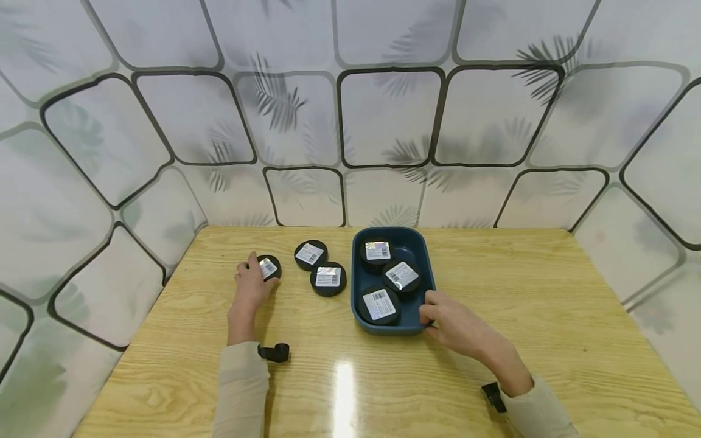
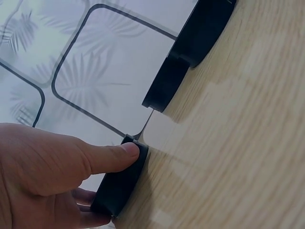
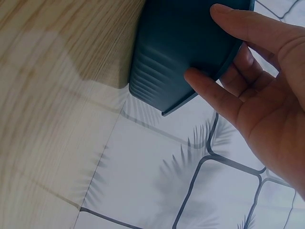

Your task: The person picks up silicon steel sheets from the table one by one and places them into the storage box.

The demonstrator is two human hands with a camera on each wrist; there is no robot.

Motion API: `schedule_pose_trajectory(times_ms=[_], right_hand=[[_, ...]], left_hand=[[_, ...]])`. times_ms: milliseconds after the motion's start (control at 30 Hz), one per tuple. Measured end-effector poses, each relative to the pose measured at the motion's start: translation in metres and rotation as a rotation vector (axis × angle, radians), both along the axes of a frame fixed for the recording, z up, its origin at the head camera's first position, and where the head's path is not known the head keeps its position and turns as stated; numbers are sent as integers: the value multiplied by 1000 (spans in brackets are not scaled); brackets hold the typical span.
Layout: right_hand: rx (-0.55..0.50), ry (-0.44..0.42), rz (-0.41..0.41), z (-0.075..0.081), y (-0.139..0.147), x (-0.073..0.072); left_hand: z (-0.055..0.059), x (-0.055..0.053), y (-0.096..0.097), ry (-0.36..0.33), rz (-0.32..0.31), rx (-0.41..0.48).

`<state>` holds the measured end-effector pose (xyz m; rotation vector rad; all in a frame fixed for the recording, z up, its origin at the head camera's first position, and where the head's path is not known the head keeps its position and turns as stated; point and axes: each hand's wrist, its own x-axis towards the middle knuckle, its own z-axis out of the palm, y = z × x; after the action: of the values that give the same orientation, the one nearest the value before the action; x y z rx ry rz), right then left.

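Observation:
My left hand (image 1: 252,290) holds a flat black round container (image 1: 269,266) with a white label on top, at the left of the table. In the left wrist view the thumb presses one side of this container (image 2: 120,186) and fingers lie at the other. To its right sit two similar containers, one farther back (image 1: 310,254) and one nearer (image 1: 328,279). A dark blue plastic bin (image 1: 391,330) holds three more, labels up. At its near right corner, my right hand (image 1: 461,323) grips the rim, fingers over the edge and thumb outside.
All of this stands on a light wooden table (image 1: 509,274). White walls or curtains with a black and grey line and leaf pattern (image 1: 391,118) close off the back and both sides. A black strap (image 1: 274,353) is on the left wrist.

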<state>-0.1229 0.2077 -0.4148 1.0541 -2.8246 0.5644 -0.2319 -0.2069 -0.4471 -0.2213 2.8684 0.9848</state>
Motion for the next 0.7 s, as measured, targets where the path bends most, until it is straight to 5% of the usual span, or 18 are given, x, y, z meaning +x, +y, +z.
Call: schedule_pose_trajectory(times_ms=[700], right_hand=[[4, -7, -4, 1, 0, 0]], left_hand=[[2, 3, 2, 2, -41, 21]])
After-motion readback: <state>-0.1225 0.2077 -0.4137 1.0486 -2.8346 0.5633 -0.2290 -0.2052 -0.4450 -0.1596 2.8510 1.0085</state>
